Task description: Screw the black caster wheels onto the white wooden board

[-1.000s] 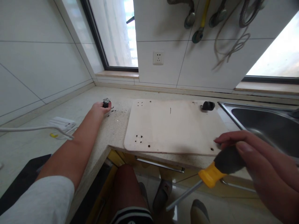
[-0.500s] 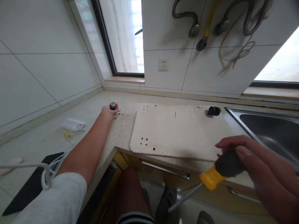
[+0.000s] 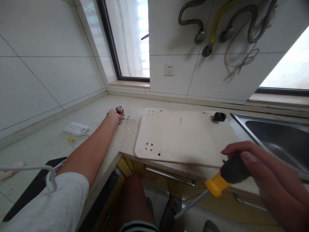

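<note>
My left hand reaches across the worktop, its fingers closed on a small black piece with a metal plate, which looks like a caster. Dark screws or bits lie scattered just to its right. In my right hand is a screwdriver with a black and yellow handle, its shaft pointing down and left in front of the worktop edge. Between the hands lies a pale board with small holes near its left corners. On its far right corner sits a black rounded part.
A steel sink is set in at the right. On the left of the worktop are a white power bank with a cable and a dark flat slab. Drawers with metal handles are below; hoses and a socket are on the wall.
The view has shifted slightly. My left hand has moved a little to the right, still gripping the small piece; the screwdriver stays in my right hand at nearly the same place.
</note>
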Demonstrator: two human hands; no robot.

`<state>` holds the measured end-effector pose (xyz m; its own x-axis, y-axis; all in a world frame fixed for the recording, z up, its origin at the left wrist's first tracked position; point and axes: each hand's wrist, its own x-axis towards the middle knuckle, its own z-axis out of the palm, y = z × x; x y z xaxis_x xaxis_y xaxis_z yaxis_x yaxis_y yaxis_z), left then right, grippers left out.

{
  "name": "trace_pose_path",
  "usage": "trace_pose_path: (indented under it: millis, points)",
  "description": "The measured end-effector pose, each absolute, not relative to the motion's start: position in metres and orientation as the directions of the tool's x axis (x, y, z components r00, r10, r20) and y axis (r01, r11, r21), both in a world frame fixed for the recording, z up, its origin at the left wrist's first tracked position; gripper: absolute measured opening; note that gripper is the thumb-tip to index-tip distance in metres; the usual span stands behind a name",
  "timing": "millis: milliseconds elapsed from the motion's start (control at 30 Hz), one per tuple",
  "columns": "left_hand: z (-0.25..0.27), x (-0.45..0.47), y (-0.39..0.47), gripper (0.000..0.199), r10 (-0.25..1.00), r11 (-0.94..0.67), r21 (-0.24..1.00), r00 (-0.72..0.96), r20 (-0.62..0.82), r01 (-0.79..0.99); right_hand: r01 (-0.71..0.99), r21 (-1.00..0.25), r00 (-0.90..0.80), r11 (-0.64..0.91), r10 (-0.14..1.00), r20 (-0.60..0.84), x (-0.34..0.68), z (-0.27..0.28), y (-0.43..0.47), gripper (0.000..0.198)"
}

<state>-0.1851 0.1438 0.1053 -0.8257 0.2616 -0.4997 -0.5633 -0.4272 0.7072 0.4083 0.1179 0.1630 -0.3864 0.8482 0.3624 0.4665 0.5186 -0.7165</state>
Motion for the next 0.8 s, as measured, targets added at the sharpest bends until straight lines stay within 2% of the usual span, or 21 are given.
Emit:
trace_pose_path:
  millis: [100, 200, 300, 367, 467, 600, 700, 800]
  points:
    - [0.107, -0.184, 0.146, 0.047, 0.246, -0.336, 0.801, -0.867, -0.433, -0.495, 0.433, -0.731, -0.401, 0.526, 0.839, 0.366, 0.410, 0.161, 0.117, 0.048]
    - [0.112, -0.184, 0.137, 0.048, 0.253, -0.226, 0.906, -0.919, -0.301, -0.359, 0.427, -0.739, -0.398, 0.521, 0.842, 0.364, 0.412, 0.161, 0.114, 0.047]
    - [0.116, -0.185, 0.113, 0.036, 0.298, -0.107, 0.987, -0.951, -0.087, -0.123, 0.440, -0.737, -0.367, 0.513, 0.852, 0.374, 0.414, 0.164, 0.112, 0.047]
    - [0.114, -0.186, 0.088, 0.035, 0.341, -0.005, 0.998, -0.938, 0.061, 0.063, 0.417, -0.757, -0.365, 0.503, 0.855, 0.368, 0.415, 0.168, 0.113, 0.048]
    - [0.103, -0.189, 0.049, 0.041, 0.417, 0.191, 0.936, -0.887, 0.197, 0.297, 0.389, -0.804, -0.371, 0.449, 0.876, 0.309, 0.415, 0.171, 0.119, 0.056]
    - [0.080, -0.191, 0.014, 0.039, 0.502, 0.408, 0.779, -0.830, 0.244, 0.476, 0.404, -0.873, -0.318, 0.273, 0.937, 0.145, 0.412, 0.167, 0.127, 0.071]
    - [0.070, -0.190, 0.003, 0.043, 0.542, 0.499, 0.655, -0.794, 0.275, 0.567, 0.346, -0.935, -0.213, 0.080, 0.977, 0.005, 0.407, 0.164, 0.128, 0.082]
    - [0.067, -0.182, 0.006, 0.049, 0.575, 0.537, 0.540, -0.750, 0.328, 0.648, 0.222, -0.974, -0.153, -0.049, 0.985, -0.084, 0.404, 0.164, 0.127, 0.089]
